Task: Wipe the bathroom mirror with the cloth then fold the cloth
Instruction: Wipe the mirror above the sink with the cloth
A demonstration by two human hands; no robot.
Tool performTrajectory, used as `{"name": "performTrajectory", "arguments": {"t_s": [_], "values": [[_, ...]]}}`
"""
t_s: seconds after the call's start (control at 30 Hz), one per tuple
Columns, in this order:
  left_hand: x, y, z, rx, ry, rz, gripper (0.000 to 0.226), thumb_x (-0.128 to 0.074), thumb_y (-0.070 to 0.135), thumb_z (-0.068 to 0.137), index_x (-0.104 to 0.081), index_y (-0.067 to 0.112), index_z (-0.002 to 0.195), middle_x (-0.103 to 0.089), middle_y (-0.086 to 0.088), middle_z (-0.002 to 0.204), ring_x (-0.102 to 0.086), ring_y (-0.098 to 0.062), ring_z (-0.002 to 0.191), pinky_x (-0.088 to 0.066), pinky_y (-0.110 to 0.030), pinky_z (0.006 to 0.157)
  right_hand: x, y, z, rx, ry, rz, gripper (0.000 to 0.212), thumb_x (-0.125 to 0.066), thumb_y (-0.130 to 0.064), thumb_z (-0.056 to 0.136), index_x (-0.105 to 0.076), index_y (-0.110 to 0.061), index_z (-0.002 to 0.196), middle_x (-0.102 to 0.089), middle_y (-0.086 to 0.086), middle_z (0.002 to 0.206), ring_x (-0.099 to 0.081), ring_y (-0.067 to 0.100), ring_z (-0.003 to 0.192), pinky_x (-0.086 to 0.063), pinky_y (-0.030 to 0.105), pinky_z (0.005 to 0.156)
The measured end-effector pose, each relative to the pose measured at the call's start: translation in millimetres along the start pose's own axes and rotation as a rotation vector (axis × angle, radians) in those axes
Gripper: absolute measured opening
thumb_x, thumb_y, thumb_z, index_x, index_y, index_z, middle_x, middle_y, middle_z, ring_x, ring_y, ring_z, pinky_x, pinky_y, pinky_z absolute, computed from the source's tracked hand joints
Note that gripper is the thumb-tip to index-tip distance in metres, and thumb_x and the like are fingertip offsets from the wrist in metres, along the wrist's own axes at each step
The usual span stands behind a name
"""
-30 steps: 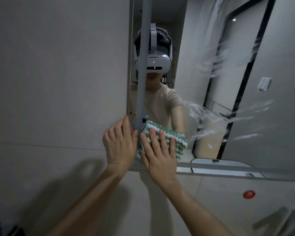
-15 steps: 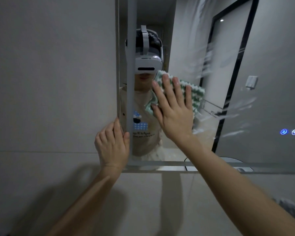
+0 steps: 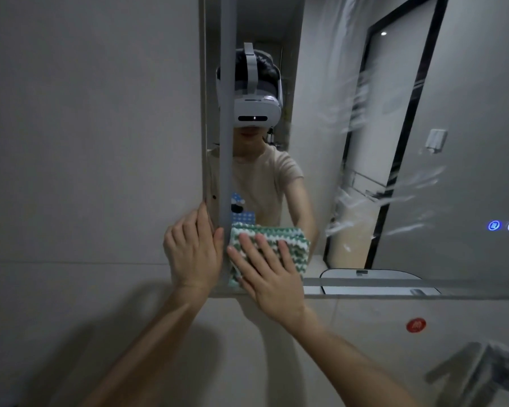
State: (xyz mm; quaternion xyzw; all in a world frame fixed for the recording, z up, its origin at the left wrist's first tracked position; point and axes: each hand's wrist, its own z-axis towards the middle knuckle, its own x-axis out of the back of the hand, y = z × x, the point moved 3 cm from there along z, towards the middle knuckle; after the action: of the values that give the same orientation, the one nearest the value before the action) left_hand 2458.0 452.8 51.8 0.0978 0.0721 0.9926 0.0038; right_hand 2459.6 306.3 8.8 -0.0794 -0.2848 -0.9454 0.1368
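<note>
Downward travel is noted: half a second ago the cloth [image 3: 269, 245] sat high on the glass at head level; it now lies at the bottom left corner of the mirror [image 3: 365, 142], much where it was a second ago. One up-and-down stroke appears complete. The right hand [image 3: 269, 270] presses the cloth flat against the glass, fingers straight and spread. The left hand [image 3: 193, 254] has stayed at the mirror's left edge, fingers curled round it, apparently bracing. Streaks [image 3: 394, 201] remain on the glass well to the right, so wiping is judged unfinished and folding not yet begun.
</note>
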Motion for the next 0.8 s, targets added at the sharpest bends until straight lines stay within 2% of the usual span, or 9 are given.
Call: {"name": "performTrajectory", "arguments": {"t_s": [0.1,0.33,0.4,0.5,0.6,0.7,0.8], "values": [[0.0,-0.2,0.5,0.008,-0.012,-0.015,0.051,-0.018,0.038,0.102,-0.041,0.002,0.129,-0.057,-0.02,0.109,-0.041,-0.031,0.096,-0.032,-0.044,0.086,3.2,20.3,-7.2,0.033,0.007,-0.005,0.057,-0.047,-0.039,0.095,-0.03,-0.025,0.148,-0.013,0.002,0.159,-0.017,0.023,0.145,-0.011,0.045,0.118],[-0.3,-0.4,-1.8,0.027,-0.017,-0.031,0.05,-0.019,0.037,0.101,-0.042,0.002,0.128,-0.056,-0.021,0.109,-0.042,-0.032,0.097,-0.032,-0.045,0.087,20.2,98.4,23.8,-0.2,0.073,-0.041,0.056,-0.035,-0.041,0.1,-0.016,-0.025,0.151,-0.004,0.001,0.159,-0.007,0.022,0.146,-0.009,0.047,0.116],[-0.5,-0.4,-2.3,0.024,-0.007,-0.014,0.049,-0.02,0.037,0.101,-0.042,0.001,0.127,-0.055,-0.021,0.109,-0.041,-0.032,0.097,-0.032,-0.045,0.087,27.6,116.0,50.8,-0.251,0.101,-0.04,0.054,-0.033,-0.039,0.101,-0.015,-0.025,0.15,-0.011,0.003,0.157,-0.01,0.021,0.145,-0.012,0.048,0.116],[-0.3,-0.6,-2.8,0.02,0.011,-0.023,0.049,-0.021,0.036,0.101,-0.043,0.001,0.127,-0.055,-0.022,0.108,-0.042,-0.032,0.097,-0.032,-0.045,0.087,34.0,123.7,88.0,-0.362,0.139,-0.034,0.049,-0.027,-0.039,0.102,-0.024,-0.021,0.148,-0.031,0.009,0.152,-0.013,0.02,0.142,-0.01,0.047,0.116],[-0.2,-1.1,-2.7,0.017,0.022,-0.036,0.049,-0.021,0.036,0.101,-0.043,0.001,0.127,-0.055,-0.022,0.108,-0.042,-0.032,0.096,-0.032,-0.045,0.086,31.0,108.1,106.4,-0.458,0.155,-0.04,0.05,-0.026,-0.04,0.102,-0.023,-0.022,0.148,-0.025,0.009,0.155,-0.003,0.02,0.143,-0.007,0.047,0.117],[-0.5,-0.6,-3.0,0.02,0.026,-0.038,0.049,-0.021,0.036,0.101,-0.043,0.001,0.127,-0.055,-0.021,0.108,-0.042,-0.032,0.097,-0.032,-0.045,0.087,25.5,79.4,108.3,-0.404,0.108,-0.019,0.052,-0.029,-0.041,0.102,-0.013,-0.023,0.148,0.0,0.004,0.156,0.002,0.023,0.143,-0.006,0.048,0.116],[-1.9,-1.2,-3.0,0.029,0.023,-0.022,0.048,-0.021,0.036,0.101,-0.043,0.003,0.128,-0.057,-0.02,0.109,-0.043,-0.031,0.096,-0.032,-0.044,0.088,18.2,35.9,84.2,-0.225,0.065,0.043,0.054,-0.04,-0.039,0.099,-0.025,-0.022,0.147,-0.011,0.005,0.154,-0.01,0.026,0.143,-0.01,0.049,0.116]]}}
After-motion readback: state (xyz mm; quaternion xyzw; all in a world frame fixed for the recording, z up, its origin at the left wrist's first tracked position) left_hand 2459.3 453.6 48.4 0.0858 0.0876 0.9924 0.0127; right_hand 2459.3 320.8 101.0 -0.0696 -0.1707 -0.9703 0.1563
